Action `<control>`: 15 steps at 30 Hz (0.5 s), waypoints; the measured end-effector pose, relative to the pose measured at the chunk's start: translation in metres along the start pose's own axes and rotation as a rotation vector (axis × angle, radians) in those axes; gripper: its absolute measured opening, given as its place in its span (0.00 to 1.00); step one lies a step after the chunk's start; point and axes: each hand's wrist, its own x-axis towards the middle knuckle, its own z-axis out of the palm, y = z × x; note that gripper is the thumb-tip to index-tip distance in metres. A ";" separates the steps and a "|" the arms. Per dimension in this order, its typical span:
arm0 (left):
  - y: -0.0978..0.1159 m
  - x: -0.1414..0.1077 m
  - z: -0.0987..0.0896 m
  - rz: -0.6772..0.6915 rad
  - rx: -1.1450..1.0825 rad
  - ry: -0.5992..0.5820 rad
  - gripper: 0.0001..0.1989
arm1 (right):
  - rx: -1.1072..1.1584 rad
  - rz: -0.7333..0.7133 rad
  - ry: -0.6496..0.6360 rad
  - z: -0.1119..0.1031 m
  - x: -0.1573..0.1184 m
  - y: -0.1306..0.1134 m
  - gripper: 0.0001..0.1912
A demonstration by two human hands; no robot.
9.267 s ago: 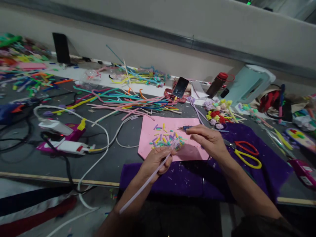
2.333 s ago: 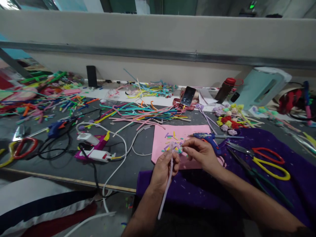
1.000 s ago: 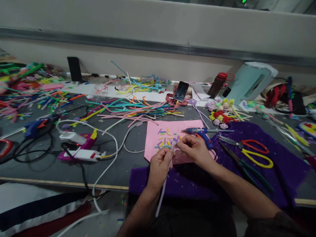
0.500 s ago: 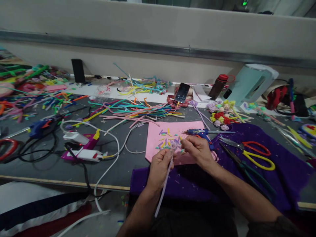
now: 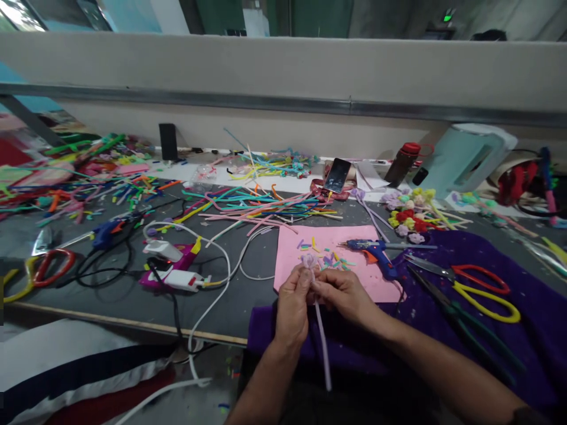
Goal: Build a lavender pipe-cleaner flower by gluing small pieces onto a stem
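A pale purple pipe-cleaner flower (image 5: 309,260) is between my two hands, its long stem hanging down below them. My left hand (image 5: 294,298) pinches it just under the petals. The fingers of my right hand (image 5: 340,290) close on the stem right beside the left thumb. Behind my hands lies a pink sheet (image 5: 290,242) scattered with several short purple, yellow and green pieces. A blue glue gun (image 5: 374,251) rests on the sheet's right part. To the right, scissors with red and yellow handles (image 5: 481,280) and green-handled pliers (image 5: 460,316) lie on purple cloth (image 5: 531,330).
Loose pipe cleaners (image 5: 261,203) spread behind the sheet, near a phone (image 5: 337,175). Finished flowers (image 5: 405,215), a bottle (image 5: 402,165) and a mint container (image 5: 472,156) stand back right. A power strip (image 5: 170,268), cables and a second glue gun (image 5: 106,234) are left.
My right hand has come down from beside the flower to its stem, against my left hand. The flower is more upright and its stem hangs toward the right. The view has shifted left.
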 end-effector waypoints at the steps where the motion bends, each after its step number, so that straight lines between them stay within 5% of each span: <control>1: 0.000 0.000 0.000 0.003 -0.007 0.000 0.14 | -0.002 -0.003 0.005 -0.001 0.000 0.000 0.16; 9: 0.000 -0.001 -0.003 -0.014 -0.074 -0.079 0.13 | -0.031 -0.042 -0.043 -0.012 -0.004 0.002 0.15; 15: 0.001 -0.001 -0.005 -0.116 -0.029 0.010 0.12 | 0.016 0.012 -0.132 -0.013 -0.006 0.002 0.18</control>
